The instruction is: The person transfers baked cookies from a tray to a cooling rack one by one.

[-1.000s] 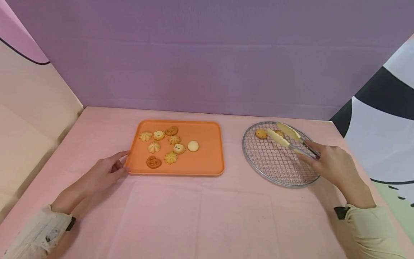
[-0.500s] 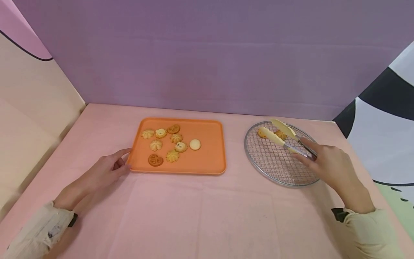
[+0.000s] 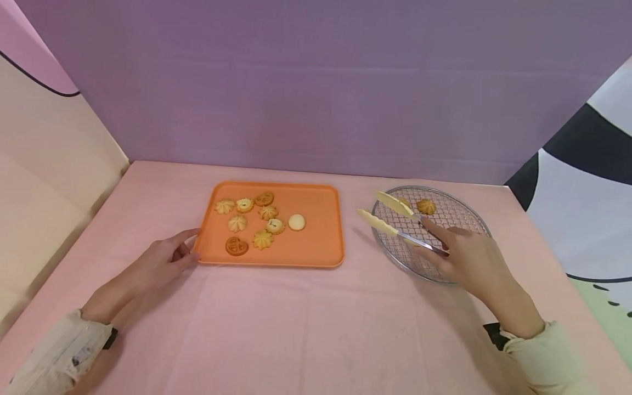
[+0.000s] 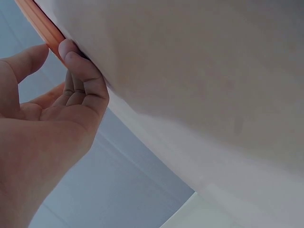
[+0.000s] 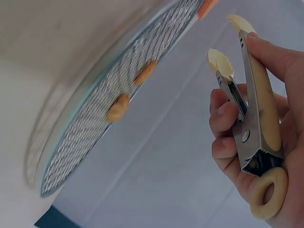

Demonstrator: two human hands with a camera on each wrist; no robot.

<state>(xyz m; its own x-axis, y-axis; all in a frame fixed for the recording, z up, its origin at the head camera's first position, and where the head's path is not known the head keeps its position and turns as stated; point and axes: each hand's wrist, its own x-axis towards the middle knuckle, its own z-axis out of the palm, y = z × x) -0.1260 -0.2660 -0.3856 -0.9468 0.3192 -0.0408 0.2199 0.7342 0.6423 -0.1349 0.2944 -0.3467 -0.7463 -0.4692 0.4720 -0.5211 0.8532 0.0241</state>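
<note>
My left hand (image 3: pixel 160 264) holds the near left corner of an orange tray (image 3: pixel 316 249), fingers and thumb at its rim (image 4: pixel 47 35). Several cookies lie on the tray, among them a plain round one (image 3: pixel 297 222), a pretzel-shaped one (image 3: pixel 237 246) and ridged flower-like ones. With my right hand (image 3: pixel 471 263) I grip metal tongs (image 5: pixel 251 114) with cream tips. Their tips stand apart with nothing between them, above the left edge of a round wire rack (image 3: pixel 464 219). On the rack lie a ridged cookie (image 3: pixel 426 207) and another cookie (image 5: pixel 146 72), partly hidden behind the tongs in the head view.
A pink cloth covers the table (image 3: pixel 296 329). At the back rises a purple wall (image 3: pixel 326 109); a cream panel (image 3: pixel 49 164) stands on the left and a patterned one (image 3: pixel 582 219) on the right. The tray and rack sit side by side with a gap between them.
My right hand has moved left with the tongs, from over the rack's cookies to its left edge. The tongs' tips have spread wider. My left hand has stayed at the tray's corner.
</note>
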